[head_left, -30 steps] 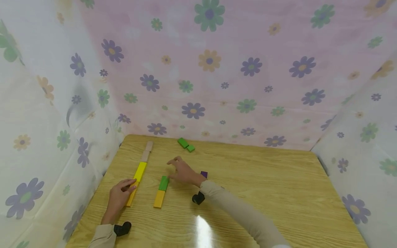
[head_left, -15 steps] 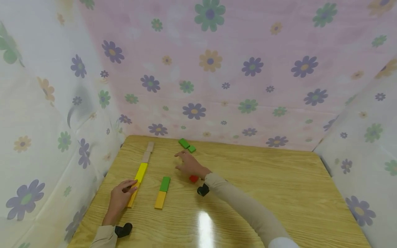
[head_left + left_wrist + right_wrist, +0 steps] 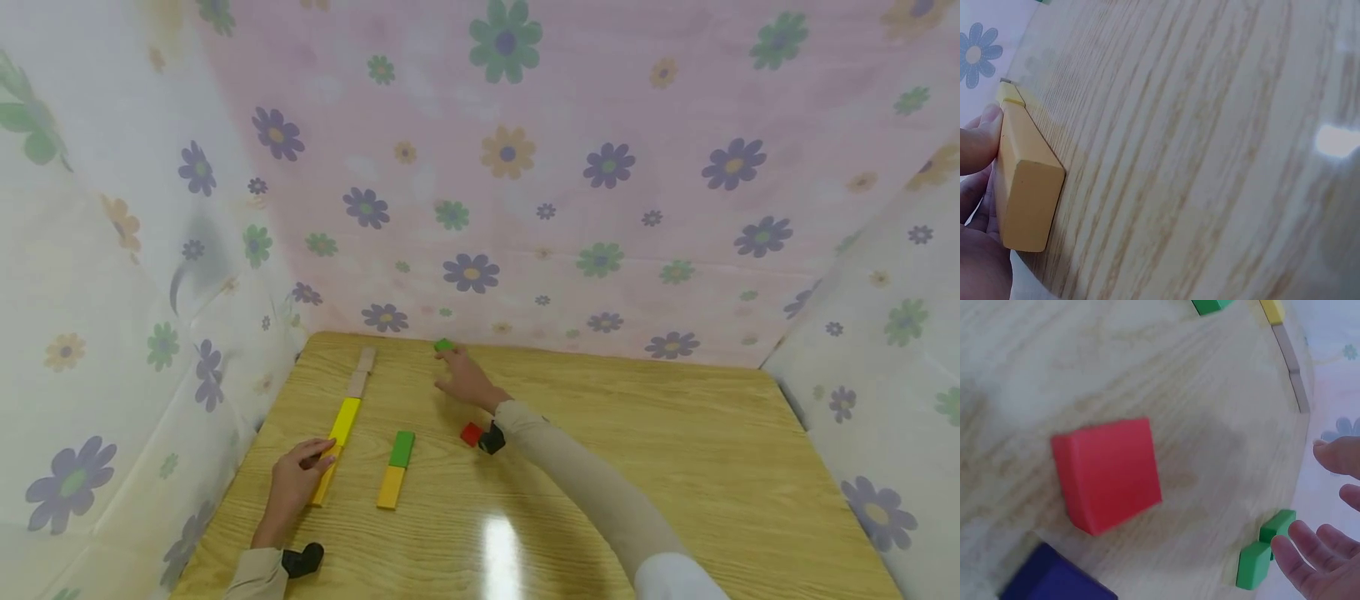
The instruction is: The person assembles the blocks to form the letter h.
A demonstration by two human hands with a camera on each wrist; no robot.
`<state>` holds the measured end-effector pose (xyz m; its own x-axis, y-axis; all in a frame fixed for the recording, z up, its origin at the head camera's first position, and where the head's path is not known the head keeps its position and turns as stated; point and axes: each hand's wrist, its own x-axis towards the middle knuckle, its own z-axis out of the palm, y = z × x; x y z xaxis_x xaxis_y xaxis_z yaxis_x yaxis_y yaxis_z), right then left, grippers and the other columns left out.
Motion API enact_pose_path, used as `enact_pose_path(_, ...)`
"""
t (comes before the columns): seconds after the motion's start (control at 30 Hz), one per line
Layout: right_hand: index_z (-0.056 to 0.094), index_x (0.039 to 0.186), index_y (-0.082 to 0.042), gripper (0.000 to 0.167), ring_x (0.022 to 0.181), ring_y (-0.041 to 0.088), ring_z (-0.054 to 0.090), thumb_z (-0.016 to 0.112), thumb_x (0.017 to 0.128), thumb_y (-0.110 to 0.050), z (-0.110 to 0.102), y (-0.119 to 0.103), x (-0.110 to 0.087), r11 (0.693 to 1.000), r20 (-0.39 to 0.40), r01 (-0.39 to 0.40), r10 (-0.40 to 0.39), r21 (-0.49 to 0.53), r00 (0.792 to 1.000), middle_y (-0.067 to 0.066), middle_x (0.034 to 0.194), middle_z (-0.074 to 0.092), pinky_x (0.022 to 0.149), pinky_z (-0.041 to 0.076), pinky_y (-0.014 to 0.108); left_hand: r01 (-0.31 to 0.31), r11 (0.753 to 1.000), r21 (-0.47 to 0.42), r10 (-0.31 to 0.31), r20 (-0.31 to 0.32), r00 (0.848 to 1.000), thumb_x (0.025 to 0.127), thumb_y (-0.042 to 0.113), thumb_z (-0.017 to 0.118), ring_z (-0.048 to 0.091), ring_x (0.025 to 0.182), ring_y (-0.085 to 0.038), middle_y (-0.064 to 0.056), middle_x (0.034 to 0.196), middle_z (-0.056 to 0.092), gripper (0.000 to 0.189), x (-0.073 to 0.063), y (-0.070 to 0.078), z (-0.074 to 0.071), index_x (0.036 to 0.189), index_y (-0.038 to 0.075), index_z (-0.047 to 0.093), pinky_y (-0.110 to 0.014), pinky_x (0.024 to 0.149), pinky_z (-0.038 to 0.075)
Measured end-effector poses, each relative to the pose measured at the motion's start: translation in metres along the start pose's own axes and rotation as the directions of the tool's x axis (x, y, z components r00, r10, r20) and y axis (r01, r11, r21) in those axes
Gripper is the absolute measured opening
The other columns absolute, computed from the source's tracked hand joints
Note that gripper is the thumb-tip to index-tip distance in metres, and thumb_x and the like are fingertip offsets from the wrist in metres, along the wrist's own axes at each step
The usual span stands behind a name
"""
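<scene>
At the left, my left hand (image 3: 292,483) holds an orange block (image 3: 1032,203) with thumb and fingers. This block ends a straight row, with a yellow block (image 3: 346,421) and two tan blocks (image 3: 357,384) beyond it. My right hand (image 3: 467,379) reaches to the far edge, its fingers spread and loosely extended. Two small green blocks (image 3: 1252,565) lie at its fingertips; contact is hard to tell. In the head view the hand covers much of them. Near the right wrist lie a red block (image 3: 1110,475) and a dark purple block (image 3: 1057,578).
Between the hands, a green block (image 3: 402,448) and another orange block (image 3: 391,487) lie end to end, roughly parallel to the row. The wooden table (image 3: 637,467) meets flowered cloth walls (image 3: 540,250) at the back and sides.
My right hand has moved away from the middle green block to the two green blocks at the far edge, uncovering the red block. The left hand stays in place.
</scene>
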<state>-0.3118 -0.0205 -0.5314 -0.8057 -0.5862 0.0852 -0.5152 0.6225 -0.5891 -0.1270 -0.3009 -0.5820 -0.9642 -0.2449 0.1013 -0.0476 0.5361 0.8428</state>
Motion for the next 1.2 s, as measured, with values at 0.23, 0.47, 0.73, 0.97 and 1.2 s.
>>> enact_pose_path(0.23,0.046,0.132,0.004,0.05,0.088,0.024,0.051,0.066,0.088,-0.009,0.0,0.008,0.018,0.994,-0.023,-0.077,0.079,0.073,0.997,0.021,0.119,0.04,0.079,0.048,0.037,0.01,1.0,0.003,-0.01,-0.002,1.0,0.087,0.003,0.068,0.061,0.098,-0.031,-0.017,0.117,0.061,0.027,0.0,-0.003,-0.004,0.113,0.001,0.069,-0.015,0.072,0.049)
enact_pose_path(0.47,0.047,0.128,0.004,0.049,0.096,0.026,0.051,0.069,0.086,-0.01,0.002,0.014,0.034,0.995,-0.074,-0.099,0.101,0.028,0.992,0.022,0.119,0.044,0.083,0.047,0.037,0.008,1.0,0.017,-0.008,-0.019,1.0,0.086,0.002,0.068,0.061,0.098,-0.032,-0.018,0.117,0.062,0.027,-0.004,-0.004,-0.006,0.113,0.0,0.069,-0.015,0.072,0.049)
enact_pose_path(0.73,0.05,0.123,0.008,0.046,0.108,0.036,0.046,0.07,0.084,-0.007,0.005,0.026,0.04,0.968,-0.149,-0.166,0.195,0.188,0.969,0.026,0.119,0.048,0.09,0.043,0.045,-0.02,1.0,0.0,0.02,-0.02,1.0,0.085,0.002,0.069,0.062,0.096,-0.031,-0.015,0.115,0.063,0.026,-0.002,-0.007,0.001,0.112,0.002,0.07,-0.019,0.072,0.051)
enact_pose_path(0.97,0.054,0.116,0.012,0.043,0.099,0.036,0.05,0.072,0.079,-0.002,0.012,0.041,0.044,0.952,-0.19,-0.181,0.231,0.248,0.954,0.028,0.108,0.054,0.085,0.044,0.044,-0.017,0.999,-0.028,0.017,-0.014,1.0,0.085,0.001,0.069,0.061,0.099,-0.031,-0.016,0.117,0.062,0.028,0.002,-0.008,0.002,0.113,0.002,0.07,-0.019,0.074,0.051)
enact_pose_path(1.2,0.054,0.114,0.01,0.045,0.09,0.031,0.049,0.073,0.075,-0.002,0.014,0.041,0.052,0.973,-0.115,-0.207,0.218,0.104,0.969,0.021,0.1,0.055,0.079,0.043,0.04,-0.011,0.999,-0.033,0.01,-0.011,1.0,0.086,0.003,0.068,0.061,0.102,-0.031,-0.016,0.117,0.062,0.027,0.0,-0.005,0.002,0.113,0.002,0.07,-0.021,0.076,0.051)
